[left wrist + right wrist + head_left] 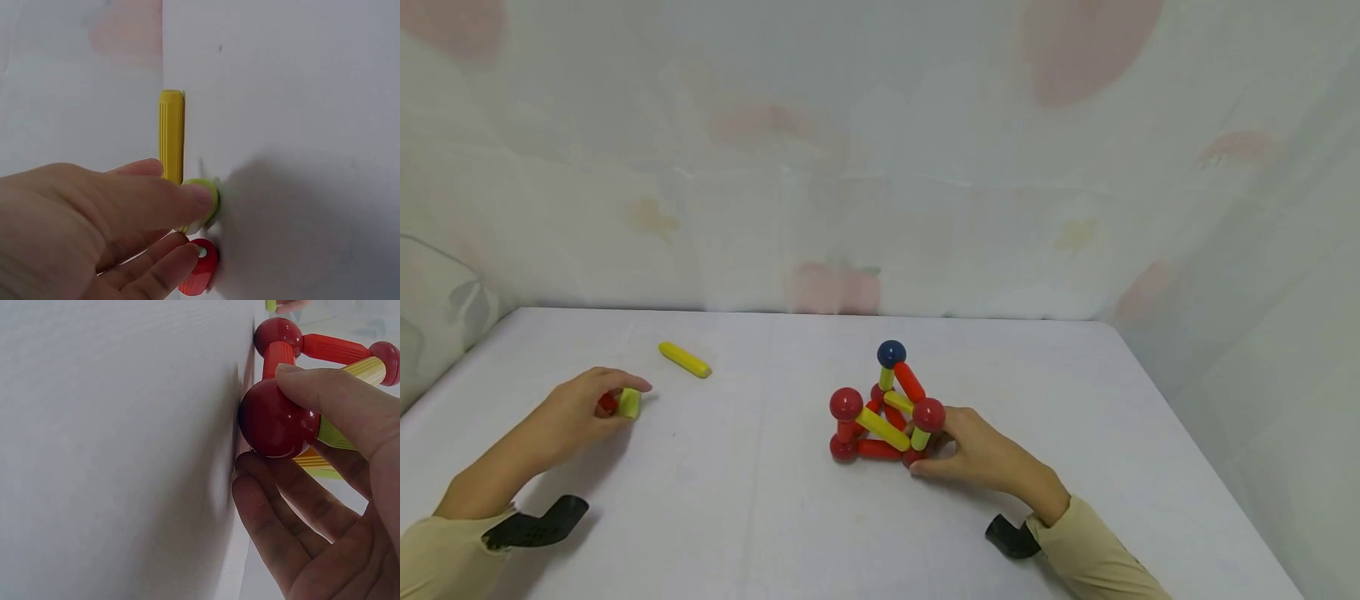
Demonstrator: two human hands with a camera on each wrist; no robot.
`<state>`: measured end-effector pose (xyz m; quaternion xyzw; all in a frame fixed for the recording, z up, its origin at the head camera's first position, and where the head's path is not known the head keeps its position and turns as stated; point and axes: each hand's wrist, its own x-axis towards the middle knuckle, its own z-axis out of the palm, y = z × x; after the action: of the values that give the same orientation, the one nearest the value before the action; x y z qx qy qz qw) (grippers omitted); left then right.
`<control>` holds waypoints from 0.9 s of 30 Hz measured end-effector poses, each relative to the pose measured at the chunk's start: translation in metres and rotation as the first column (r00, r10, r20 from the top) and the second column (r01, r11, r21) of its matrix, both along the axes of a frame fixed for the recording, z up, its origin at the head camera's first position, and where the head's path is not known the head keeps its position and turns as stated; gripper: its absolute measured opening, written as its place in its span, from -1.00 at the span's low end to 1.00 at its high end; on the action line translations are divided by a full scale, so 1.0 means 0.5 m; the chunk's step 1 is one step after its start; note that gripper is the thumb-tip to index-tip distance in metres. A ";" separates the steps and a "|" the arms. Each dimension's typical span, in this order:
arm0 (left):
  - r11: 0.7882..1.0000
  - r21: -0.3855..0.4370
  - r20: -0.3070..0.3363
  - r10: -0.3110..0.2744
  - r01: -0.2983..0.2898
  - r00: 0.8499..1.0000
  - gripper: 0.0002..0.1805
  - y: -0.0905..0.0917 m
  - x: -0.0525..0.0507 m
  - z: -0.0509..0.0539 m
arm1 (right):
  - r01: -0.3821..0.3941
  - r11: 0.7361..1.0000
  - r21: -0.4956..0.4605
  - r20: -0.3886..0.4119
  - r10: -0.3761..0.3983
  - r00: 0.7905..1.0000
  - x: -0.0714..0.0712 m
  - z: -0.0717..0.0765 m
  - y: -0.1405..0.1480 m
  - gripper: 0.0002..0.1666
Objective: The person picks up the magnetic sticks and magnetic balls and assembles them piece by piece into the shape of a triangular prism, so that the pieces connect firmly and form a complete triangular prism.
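Observation:
Toward the left of the table, my left hand pinches a short yellow-green magnetic rod between thumb and fingers. A red rod lies by its lower fingers, partly hidden by the hand in the head view. Right of centre stands a frame of red and yellow rods joined by red balls, with a blue ball on top. My right hand grips the frame's near right corner, its thumb resting on a red ball at table level. Part of that corner is hidden behind the fingers.
A loose yellow rod lies just beyond the left hand. The white-covered table meets a patterned cloth backdrop at its far edge. At the far left sits a patterned cushion-like shape.

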<state>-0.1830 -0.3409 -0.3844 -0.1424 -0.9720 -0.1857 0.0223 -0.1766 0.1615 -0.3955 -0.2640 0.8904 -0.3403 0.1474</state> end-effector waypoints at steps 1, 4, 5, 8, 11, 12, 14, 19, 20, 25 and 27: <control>1.000 0.000 0.002 0.004 -0.004 1.000 -0.53 0.002 0.000 0.001 | 0.001 1.000 0.000 0.000 -0.001 1.000 0.000 0.000 0.000 -0.51; 1.000 0.013 0.030 0.019 -0.020 0.999 -0.54 0.010 -0.001 0.002 | 0.005 1.000 0.000 0.002 -0.005 1.000 0.001 0.001 0.001 -0.49; 1.000 0.019 0.039 0.023 -0.024 0.999 -0.55 0.013 -0.001 0.002 | 0.005 1.000 0.001 0.002 -0.005 1.000 0.001 0.001 0.000 -0.49; 0.999 0.038 0.073 0.026 -0.029 0.997 -0.60 0.022 -0.002 0.000 | 0.003 1.000 0.003 -0.002 -0.003 1.000 0.001 0.001 0.000 -0.49; 0.999 0.037 0.086 0.012 -0.016 0.996 -0.67 0.027 -0.002 -0.005 | 0.001 1.000 0.001 -0.003 -0.001 1.000 0.000 0.002 -0.001 -0.49; 0.999 0.035 0.091 0.008 -0.011 0.996 -0.68 0.028 -0.002 -0.006 | 0.001 1.000 0.000 -0.003 -0.001 1.000 0.000 0.002 0.000 -0.49; 0.999 0.032 0.097 -0.006 0.003 0.995 -0.70 0.030 -0.001 -0.007 | 0.001 1.000 0.000 -0.003 -0.001 1.000 0.000 0.001 -0.001 -0.49; 0.998 0.051 0.103 -0.032 0.027 0.994 -0.70 0.040 0.003 -0.003 | -0.006 1.000 0.004 -0.012 0.006 1.000 -0.001 0.002 -0.001 -0.48; 0.998 0.054 0.098 -0.038 0.033 0.994 -0.70 0.042 0.003 -0.002 | -0.007 1.000 0.004 -0.014 0.007 1.000 -0.001 0.002 -0.001 -0.48; 0.996 0.072 0.061 -0.062 0.058 0.996 -0.72 0.054 0.004 0.000 | -0.004 1.000 0.005 -0.013 0.004 1.000 0.000 0.004 -0.001 -0.48; 0.994 0.083 0.042 -0.071 0.068 0.997 -0.73 0.059 0.004 0.002 | -0.007 1.000 0.005 -0.016 0.007 1.000 0.000 0.004 -0.002 -0.48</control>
<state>-0.1810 -0.3114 -0.3835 -0.1709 -0.9583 -0.2288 -0.0001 -0.1768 0.1606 -0.3934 -0.2697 0.8913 -0.3356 0.1420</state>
